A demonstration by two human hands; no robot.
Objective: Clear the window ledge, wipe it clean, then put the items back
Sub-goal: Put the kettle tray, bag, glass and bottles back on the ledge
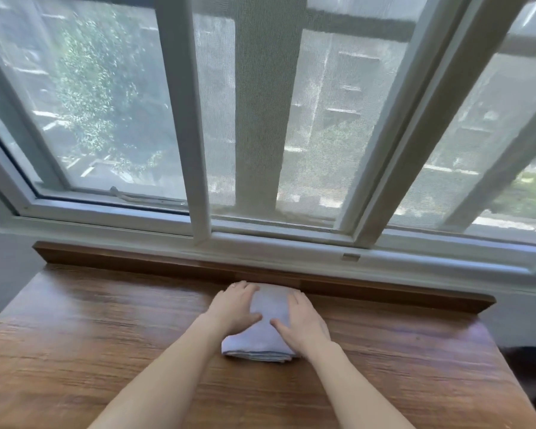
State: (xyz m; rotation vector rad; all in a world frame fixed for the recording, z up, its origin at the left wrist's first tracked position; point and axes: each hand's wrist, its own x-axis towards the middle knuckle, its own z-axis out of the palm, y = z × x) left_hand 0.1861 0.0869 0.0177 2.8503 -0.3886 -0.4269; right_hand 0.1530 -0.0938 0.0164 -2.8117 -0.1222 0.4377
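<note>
Resting flat on a folded cloth (268, 331), both hands lie with their fingers straight and spread a little, palms down. The left hand (234, 308) covers the cloth's left side, its fingertips reaching the far edge of the cloth near the raised wooden lip (260, 275) at the back of the ledge, its thumb pointing inward across the fabric. The right hand (304, 323) covers the right side, its thumb also angled inward, so that the two thumbs come near each other over the middle of the cloth without clearly touching. Neither hand curls round the fabric or pinches it; the fingers simply press on top.

The cloth is pale grey-blue, folded into several layers that show as stacked edges along its near side. It sits on the wooden ledge (106, 351), roughly in the middle, its far end close to the raised lip. Whether it actually touches the lip cannot be told, since the fingers hide that edge.

Beyond the lip runs the white window frame (198, 119), with a mesh screen (260, 103) over the middle pane. Trees and buildings outside show only as blurred shapes through the glass and mesh. A small metal tab (351, 257) sits on the lower rail to the right. Both forearms run out of the bottom of the view. At the lower right corner, past the end of the ledge, dark shapes and a bluish object are cut off and too unclear to name.
</note>
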